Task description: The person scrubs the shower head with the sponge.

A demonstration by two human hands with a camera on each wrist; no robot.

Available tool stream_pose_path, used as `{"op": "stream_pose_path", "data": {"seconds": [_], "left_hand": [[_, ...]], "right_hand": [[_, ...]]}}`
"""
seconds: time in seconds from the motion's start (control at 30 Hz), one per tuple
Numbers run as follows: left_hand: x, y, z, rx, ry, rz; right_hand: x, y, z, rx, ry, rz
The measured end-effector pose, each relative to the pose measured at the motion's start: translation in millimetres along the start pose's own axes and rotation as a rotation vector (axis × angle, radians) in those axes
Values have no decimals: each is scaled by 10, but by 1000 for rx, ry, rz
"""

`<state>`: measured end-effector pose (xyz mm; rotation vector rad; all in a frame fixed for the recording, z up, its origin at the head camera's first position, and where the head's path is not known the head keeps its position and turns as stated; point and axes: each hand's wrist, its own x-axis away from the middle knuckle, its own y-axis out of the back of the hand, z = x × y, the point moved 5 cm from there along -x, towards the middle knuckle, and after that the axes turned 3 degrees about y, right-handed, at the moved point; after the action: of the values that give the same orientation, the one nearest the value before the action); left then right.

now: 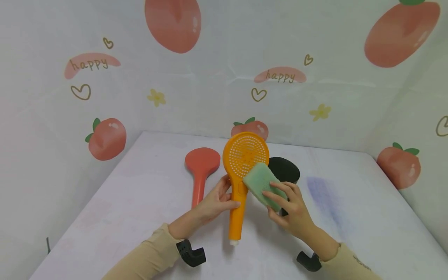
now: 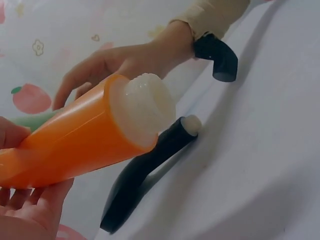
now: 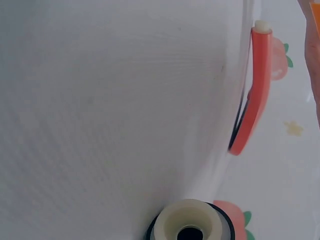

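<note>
My left hand (image 1: 217,200) grips the handle of an orange shower head (image 1: 235,221) and holds it upright over the table, its round perforated face towards me. A whitish threaded end (image 2: 150,97) sticks out at the bottom of the handle. With its fingers spread over the back, my right hand (image 1: 295,212) holds a pale green sponge (image 1: 259,179). The sponge overlaps the lower right edge of the perforated face. In the right wrist view my right hand is out of sight; only a strip of the left hand (image 3: 312,60) and a bit of orange show.
A red shower head (image 1: 203,159) lies to the left behind my left hand. Behind the sponge lies a black shower head (image 1: 285,169), partly hidden. The white table (image 1: 140,179) meets a fruit-patterned cloth backdrop (image 1: 210,85). Black curved pieces (image 1: 192,256) sit at both sleeve cuffs.
</note>
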<state>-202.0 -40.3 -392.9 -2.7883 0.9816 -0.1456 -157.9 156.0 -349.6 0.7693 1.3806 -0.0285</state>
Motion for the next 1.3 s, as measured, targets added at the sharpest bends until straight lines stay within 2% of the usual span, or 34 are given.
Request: {"op": "stream_pose_path", "data": {"seconds": [0.17, 0.27, 0.6, 0.77, 0.87, 1.0, 1.3], "left_hand": [[-16, -10, -21, 2, -14, 36], [-24, -29, -44, 22, -9, 31], [-52, -50, -133, 188, 60, -100], [-41, 27, -179, 116, 73, -187], [-44, 47, -211, 69, 60, -174], [-60, 64, -211, 56, 56, -148], [-78, 137, -125, 32, 95, -269]], "right_hand": [[8, -2, 4, 13, 22, -14], [16, -10, 5, 29, 30, -12], [10, 4, 13, 57, 57, -18], [-4, 11, 20, 58, 59, -6], [-26, 20, 17, 45, 53, 1], [-66, 32, 3, 20, 30, 30], [-84, -5, -24, 1, -18, 103]]}}
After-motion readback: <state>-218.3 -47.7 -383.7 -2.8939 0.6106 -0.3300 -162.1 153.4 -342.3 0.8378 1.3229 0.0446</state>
